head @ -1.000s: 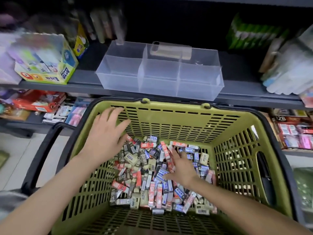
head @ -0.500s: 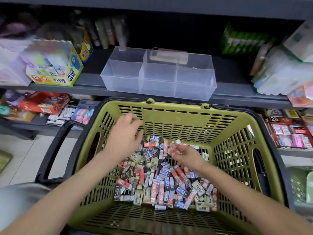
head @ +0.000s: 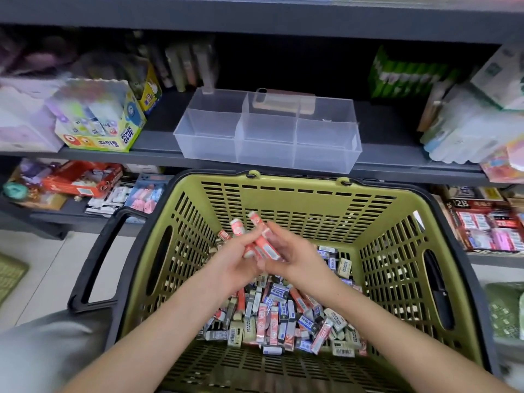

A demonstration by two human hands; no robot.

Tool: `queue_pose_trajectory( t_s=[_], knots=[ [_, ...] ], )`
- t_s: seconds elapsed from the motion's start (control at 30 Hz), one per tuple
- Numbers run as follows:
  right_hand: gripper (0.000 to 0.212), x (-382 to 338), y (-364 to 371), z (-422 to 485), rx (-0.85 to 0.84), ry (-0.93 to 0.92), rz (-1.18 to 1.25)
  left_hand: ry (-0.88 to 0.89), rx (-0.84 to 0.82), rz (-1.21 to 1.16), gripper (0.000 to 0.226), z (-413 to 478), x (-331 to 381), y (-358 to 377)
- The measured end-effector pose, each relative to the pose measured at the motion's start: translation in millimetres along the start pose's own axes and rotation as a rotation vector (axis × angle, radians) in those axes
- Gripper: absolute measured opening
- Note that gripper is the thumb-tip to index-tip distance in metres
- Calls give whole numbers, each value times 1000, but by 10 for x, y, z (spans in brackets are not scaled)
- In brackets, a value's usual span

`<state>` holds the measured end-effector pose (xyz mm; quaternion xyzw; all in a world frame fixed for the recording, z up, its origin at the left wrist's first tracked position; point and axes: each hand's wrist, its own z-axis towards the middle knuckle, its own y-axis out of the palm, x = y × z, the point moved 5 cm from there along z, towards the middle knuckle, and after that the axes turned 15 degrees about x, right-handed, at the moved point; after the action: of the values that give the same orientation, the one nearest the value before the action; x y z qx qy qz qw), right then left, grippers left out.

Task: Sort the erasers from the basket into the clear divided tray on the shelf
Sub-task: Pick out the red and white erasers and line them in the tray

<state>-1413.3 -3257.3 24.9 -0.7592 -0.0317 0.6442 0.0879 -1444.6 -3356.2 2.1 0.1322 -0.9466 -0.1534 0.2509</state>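
My left hand (head: 234,260) and right hand (head: 296,258) are pressed together, fingers of both curled round a small bundle of red-sleeved erasers (head: 256,236) — held above the far half of the green basket (head: 286,184). The heap of mixed erasers (head: 283,316) lies on the basket floor. Beyond the basket, on the shelf (head: 397,167), the clear divided tray (head: 266,143) shows no erasers that I can see — so I judge sorting has barely begun.

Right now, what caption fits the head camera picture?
Left hand and right hand hold red erasers over the green basket, clear divided tray on the shelf.
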Motion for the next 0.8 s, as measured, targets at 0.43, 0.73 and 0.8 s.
queue_pose_trajectory(
  t_s=[0.43, 0.73, 0.8],
  knots=[
    [35, 1080, -476, 127, -234, 305, -1022, 190, 192, 132, 19, 85, 253, -204],
    [48, 1382, -328, -22, -209, 429, -988, 217, 142, 148, 20, 195, 190, -213],
    [43, 1375, -297, -23, -181, 421, -1006, 243, 154, 176, 19, 227, 186, -217]
  ],
)
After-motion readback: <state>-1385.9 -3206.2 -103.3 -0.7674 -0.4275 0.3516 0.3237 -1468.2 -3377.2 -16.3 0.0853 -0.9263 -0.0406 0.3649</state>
